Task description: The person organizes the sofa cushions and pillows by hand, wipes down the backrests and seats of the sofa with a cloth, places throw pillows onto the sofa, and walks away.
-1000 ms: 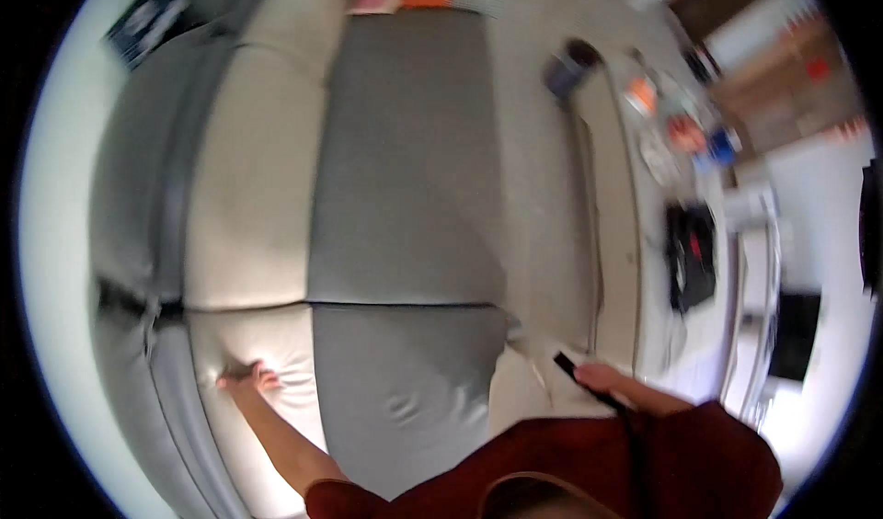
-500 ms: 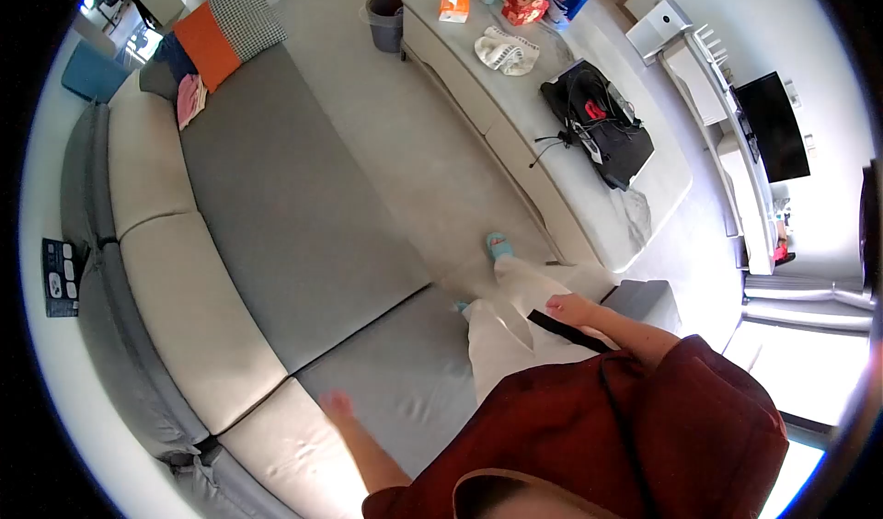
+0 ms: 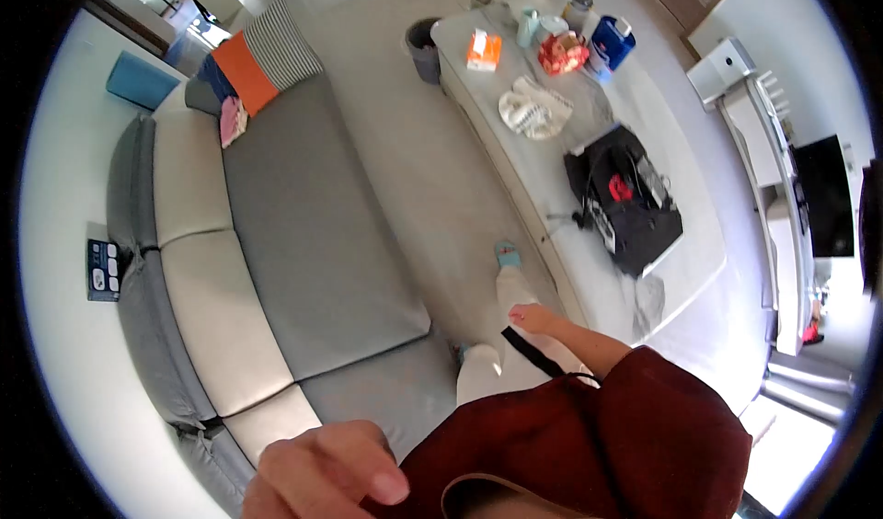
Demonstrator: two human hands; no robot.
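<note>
Head view: your left hand [image 3: 322, 468], half-curled, contents hidden, has lifted into close foreground, so it's no longer pressing the sofa [image 3: 313, 206] beyond it; black strap [image 3: 533, 351] runs beside your right hand [image 3: 528, 318], grip unclear.

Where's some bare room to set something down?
The long grey seat is bare between the cream cushions and its front edge. The table is free from the black bag to its near corner; its far end is crowded: orange box, red bag, blue pack.
</note>
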